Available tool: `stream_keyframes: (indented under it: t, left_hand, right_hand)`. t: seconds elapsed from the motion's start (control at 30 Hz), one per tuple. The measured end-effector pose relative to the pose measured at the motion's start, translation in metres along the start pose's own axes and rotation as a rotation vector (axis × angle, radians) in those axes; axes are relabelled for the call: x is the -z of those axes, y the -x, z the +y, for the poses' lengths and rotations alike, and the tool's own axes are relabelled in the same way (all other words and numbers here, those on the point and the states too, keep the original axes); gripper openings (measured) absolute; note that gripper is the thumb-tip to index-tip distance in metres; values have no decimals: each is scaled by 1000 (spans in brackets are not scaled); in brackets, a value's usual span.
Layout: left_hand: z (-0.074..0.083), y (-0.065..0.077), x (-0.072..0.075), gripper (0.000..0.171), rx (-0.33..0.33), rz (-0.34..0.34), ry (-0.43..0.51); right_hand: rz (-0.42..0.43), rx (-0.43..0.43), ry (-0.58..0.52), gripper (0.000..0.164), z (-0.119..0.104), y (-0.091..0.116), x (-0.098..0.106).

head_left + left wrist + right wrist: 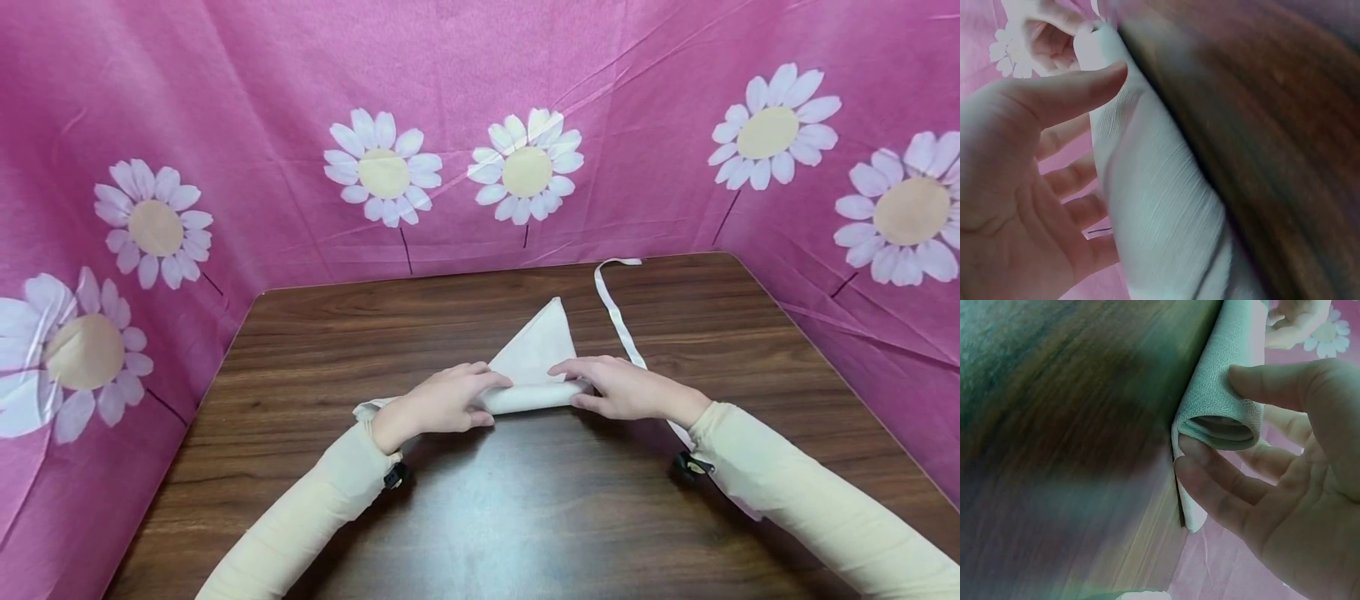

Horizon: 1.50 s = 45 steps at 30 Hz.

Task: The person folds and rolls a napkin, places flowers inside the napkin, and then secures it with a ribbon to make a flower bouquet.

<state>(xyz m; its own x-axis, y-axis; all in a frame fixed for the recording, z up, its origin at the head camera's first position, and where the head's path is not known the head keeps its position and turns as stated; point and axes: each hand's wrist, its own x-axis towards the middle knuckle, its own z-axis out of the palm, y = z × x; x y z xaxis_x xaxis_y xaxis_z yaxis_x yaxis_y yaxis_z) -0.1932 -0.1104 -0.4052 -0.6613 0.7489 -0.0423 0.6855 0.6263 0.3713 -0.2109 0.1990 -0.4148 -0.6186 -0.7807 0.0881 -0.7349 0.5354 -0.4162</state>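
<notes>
Head view: my left hand (pixel 446 400) curls thumb and fingers round the rolled white cloth (pixel 532 400) on the wooden table (pixel 487 517); its pointed flap (pixel 536 342) lies beyond; my right hand (pixel 630 389) pinches the roll's right end; a white ribbon (pixel 618 321) runs beneath that wrist.

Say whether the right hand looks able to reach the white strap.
Likely yes: the white strap lies partly uncovered beyond the right hand, though that hand holds the rolled cloth.
</notes>
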Motion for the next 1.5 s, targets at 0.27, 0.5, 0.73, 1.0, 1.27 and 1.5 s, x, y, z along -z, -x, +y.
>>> stream_keyframes:
  t: [0.27,0.5,0.73,1.0,1.27,1.5]
  left_hand:
    - [4,-6,-10,52,-23,50,-69]
    - [7,-9,-15,44,-21,40,-98]
    - [5,-10,-12,36,-42,29,-35]
    - [-4,-12,-3,35,-16,-45,96]
    - [-7,-13,-1,34,-5,-67,164]
    - [-10,-10,2,30,-3,-61,219]
  right_hand:
    - [-47,-35,-5,40,-1,2,1]
    - [-69,-40,-51,47,-2,3,2]
    - [41,44,42,59,-4,10,1]
    - [52,86,81,57,-10,10,-2]
    - [81,129,87,45,-5,6,-6]
    - [56,86,63,35,-7,5,-6]
